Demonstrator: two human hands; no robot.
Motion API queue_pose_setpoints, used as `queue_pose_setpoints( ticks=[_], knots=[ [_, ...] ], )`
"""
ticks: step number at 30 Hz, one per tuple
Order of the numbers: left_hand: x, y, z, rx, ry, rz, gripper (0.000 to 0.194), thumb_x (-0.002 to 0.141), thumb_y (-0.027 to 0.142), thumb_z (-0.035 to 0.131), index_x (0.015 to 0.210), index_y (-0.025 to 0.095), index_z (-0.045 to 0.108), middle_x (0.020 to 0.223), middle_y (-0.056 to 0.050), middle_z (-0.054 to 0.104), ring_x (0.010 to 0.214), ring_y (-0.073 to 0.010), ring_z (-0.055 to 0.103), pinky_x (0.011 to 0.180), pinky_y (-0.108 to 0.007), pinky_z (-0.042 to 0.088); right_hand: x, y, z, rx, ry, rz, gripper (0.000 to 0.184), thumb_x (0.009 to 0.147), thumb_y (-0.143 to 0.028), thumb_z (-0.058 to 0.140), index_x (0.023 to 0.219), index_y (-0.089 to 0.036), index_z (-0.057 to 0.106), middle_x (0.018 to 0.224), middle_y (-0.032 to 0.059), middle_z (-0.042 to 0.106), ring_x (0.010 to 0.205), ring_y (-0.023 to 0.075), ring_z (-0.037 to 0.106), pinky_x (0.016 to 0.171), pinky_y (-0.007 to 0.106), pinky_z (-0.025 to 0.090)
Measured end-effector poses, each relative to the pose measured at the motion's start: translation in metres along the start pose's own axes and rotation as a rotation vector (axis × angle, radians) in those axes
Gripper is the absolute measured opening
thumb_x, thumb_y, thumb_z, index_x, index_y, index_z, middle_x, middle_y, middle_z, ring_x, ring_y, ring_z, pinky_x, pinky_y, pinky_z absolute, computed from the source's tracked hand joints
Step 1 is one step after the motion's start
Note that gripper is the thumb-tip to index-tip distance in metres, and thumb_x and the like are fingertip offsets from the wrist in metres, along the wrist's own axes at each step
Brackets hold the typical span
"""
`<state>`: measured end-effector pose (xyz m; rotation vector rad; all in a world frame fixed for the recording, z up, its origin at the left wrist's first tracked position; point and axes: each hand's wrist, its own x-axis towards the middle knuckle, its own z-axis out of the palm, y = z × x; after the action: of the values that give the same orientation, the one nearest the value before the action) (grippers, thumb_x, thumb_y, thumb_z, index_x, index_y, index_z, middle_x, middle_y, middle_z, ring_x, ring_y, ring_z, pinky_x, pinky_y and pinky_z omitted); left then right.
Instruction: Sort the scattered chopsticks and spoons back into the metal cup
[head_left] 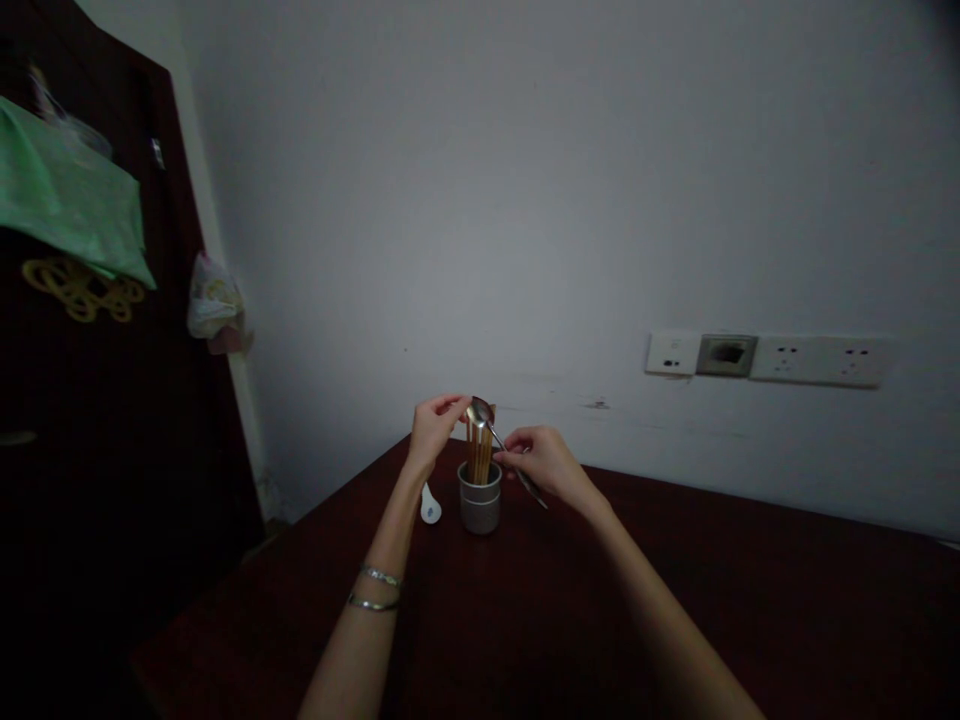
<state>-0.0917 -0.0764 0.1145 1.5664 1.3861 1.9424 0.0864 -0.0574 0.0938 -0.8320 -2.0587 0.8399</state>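
A metal spoon (481,412) slants across the tops of several wooden chopsticks (480,455), its bowl up and to the left. My right hand (544,458) pinches its handle, whose end sticks out below my fingers. At the bowl's left edge, the fingertips of my left hand (433,430) are pressed together on the spoon; some fingers are hidden. The chopsticks stand upright in a grey metal cup (480,508) on the table, between my forearms. Beside the cup, to its left, lies a white soup spoon (430,508), partly covered by my left wrist.
The dark red table (525,620) meets a pale wall (487,220) behind the cup. Sockets and switches (817,360) are on the wall at right. A dark door (90,420) at left carries a green cloth (67,190), with a plastic bag (215,300) hanging nearby.
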Motion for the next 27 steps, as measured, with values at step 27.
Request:
queue_pose_setpoints(
  ticks=[27],
  knots=[
    [-0.008, -0.129, 0.016, -0.093, -0.148, -0.292, 0.03, 0.059, 0.033, 0.07, 0.077, 0.009, 0.069, 0.079, -0.009, 0.069, 0.072, -0.0159, 0.061, 0.067, -0.026, 0.046, -0.001, 0.083, 0.051, -0.381, -0.812, 0.278, 0.031, 0.046, -0.039, 0.075, 0.065, -0.016, 0.067, 0.05, -0.0043, 0.056, 0.046, 0.0068, 0.049, 0.043, 0.016, 0.035]
  ],
)
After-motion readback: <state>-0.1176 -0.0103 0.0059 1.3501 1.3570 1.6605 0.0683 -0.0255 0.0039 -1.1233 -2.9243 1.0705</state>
